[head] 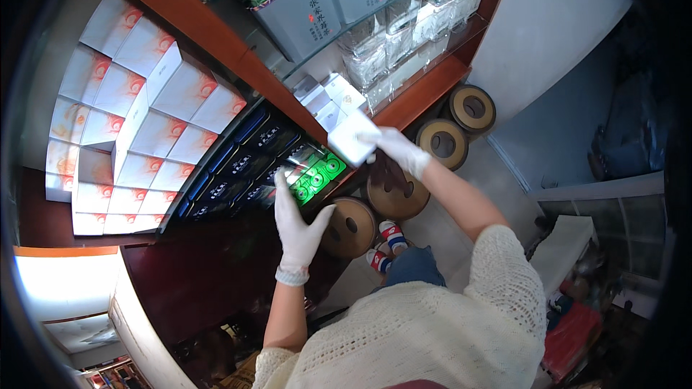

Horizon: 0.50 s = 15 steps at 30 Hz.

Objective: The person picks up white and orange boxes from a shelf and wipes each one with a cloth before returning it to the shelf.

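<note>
My right hand (399, 149), in a white glove, grips a small white box (350, 139) by its near right side. The box is in front of the lower shelf corner, beside a cluster of smaller white boxes (331, 98). My left hand (298, 221), also gloved, holds nothing. Its thumb stands well apart from the fingers. The left fingertips are nearest to a green package with round emblems (319, 179) and the dark boxes (238, 165) next to it; whether they touch is not clear.
White boxes with red swirls (178, 86) are stacked at the left. Grey printed bags (303, 13) stand on a glass shelf above plastic-wrapped white boxes (397, 38). Round brown stools (443, 143) stand on the tiled floor (459, 194). A white bench (559, 251) is at the right.
</note>
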### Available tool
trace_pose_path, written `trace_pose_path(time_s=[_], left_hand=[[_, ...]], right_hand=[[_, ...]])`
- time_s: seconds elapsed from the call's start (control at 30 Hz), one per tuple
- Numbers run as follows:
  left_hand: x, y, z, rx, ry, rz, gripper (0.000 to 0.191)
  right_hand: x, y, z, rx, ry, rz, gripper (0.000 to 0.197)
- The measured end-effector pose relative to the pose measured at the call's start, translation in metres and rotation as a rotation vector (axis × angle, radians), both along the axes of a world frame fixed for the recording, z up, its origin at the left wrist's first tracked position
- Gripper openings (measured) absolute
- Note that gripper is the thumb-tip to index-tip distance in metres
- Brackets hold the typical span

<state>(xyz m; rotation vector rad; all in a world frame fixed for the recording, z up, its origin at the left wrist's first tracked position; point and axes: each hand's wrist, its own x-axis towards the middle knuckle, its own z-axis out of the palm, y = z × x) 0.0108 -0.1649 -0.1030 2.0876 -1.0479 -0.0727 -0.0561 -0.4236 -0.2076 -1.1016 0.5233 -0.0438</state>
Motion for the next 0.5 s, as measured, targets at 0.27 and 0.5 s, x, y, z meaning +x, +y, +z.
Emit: trace_pose_path(time_s=[0.27, 0.5], left_hand=[[-0.036, 0.102, -0.057, 0.148, 0.336, 0.196, 0.089], [-0.056, 0.147, -0.087, 0.109, 0.521, 0.426, 0.084]], right_hand=[[0.169, -0.101, -0.068, -0.378, 0.458, 0.005, 0.071], [0.233, -0.165, -0.158, -0.945, 0.496, -0.077, 0.064]])
